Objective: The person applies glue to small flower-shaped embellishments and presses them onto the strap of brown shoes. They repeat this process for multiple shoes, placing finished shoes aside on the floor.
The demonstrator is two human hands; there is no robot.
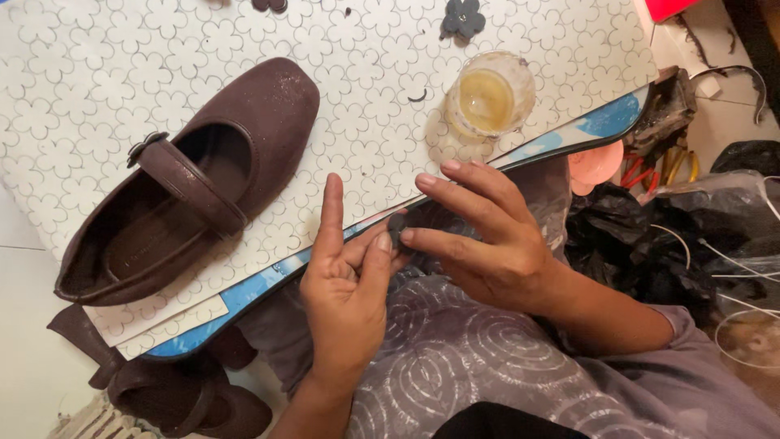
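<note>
Both hands, left hand (345, 280) and right hand (479, 236), pinch a small dark piece (397, 228) between fingertips; looks light and soft, so grip its edges.

- Soft, even light is falling from above.
- Shoe (191, 183) is casting a faint shadow on the board (81, 73).
- Top right corner is darkening; edges are blurring slightly.
</note>
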